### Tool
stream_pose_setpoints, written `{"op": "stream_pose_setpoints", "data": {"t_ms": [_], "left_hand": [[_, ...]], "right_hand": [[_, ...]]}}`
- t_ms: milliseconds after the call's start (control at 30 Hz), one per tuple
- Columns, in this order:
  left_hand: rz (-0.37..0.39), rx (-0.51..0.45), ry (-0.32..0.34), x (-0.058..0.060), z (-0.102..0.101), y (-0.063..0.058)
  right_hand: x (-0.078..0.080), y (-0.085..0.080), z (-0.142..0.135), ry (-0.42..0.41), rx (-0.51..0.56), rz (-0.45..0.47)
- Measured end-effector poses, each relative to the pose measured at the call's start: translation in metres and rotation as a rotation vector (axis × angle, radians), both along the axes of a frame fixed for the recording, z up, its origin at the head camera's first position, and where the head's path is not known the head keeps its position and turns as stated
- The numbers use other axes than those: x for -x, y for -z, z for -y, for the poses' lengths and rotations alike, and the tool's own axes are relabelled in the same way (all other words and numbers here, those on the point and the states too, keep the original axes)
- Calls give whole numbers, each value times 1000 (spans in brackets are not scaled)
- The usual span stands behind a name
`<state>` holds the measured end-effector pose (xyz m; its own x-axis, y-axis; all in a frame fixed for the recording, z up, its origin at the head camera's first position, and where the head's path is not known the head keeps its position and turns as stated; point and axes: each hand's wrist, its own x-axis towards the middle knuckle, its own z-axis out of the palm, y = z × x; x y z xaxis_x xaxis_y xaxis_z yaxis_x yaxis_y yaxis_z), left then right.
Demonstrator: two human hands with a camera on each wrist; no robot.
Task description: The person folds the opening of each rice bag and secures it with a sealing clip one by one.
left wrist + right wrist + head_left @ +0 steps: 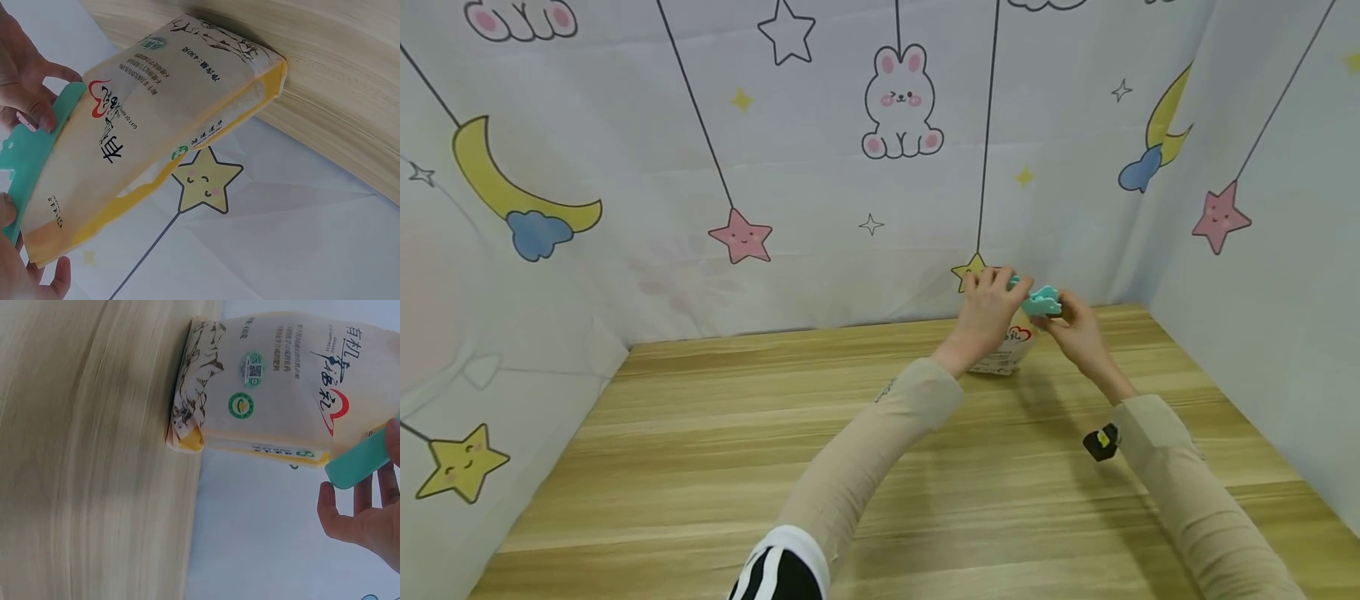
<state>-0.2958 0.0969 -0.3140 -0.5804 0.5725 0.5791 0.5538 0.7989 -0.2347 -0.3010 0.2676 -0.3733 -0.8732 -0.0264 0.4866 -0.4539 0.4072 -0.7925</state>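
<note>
A paper food bag (1002,360) with printed characters and a red heart stands at the back of the table, its front toward me. Across its top lies a teal bag clip (1042,301), its long bar shown in the left wrist view. My right hand (1078,337) pinches the clip near the bag's right side, with the thumb on the bar (361,461) and fingers behind. At the bag's top left corner, my left hand (988,321) pinches the clip's other end, one fingertip on the teal plastic and other fingers behind the bag (150,119).
The wooden table (737,433) meets a white cloth backdrop (820,167) printed with stars, moons and a rabbit, right behind the bag. Cloth also stands along the left and right sides. A small black device (1101,442) sits by the right cuff.
</note>
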Motion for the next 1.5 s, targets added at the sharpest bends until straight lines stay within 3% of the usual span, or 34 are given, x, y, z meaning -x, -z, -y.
{"op": "stream_pose_setpoints", "data": {"t_ms": [200,433,967,1267,1500], "left_hand": [[-1,14,-13,-1,-2,-1],[30,3,-14,0,-1,-2],[47,-20,-27,1,-1,-2],[97,-153,9,-1,-1,-1],[80,-189,-33,-5,0,1]], "right_hand": [[1,0,2,29,56,31],[4,0,4,5,108,30],[4,-1,7,17,91,64],[5,2,6,-4,92,44],[7,3,5,-5,72,41]]}}
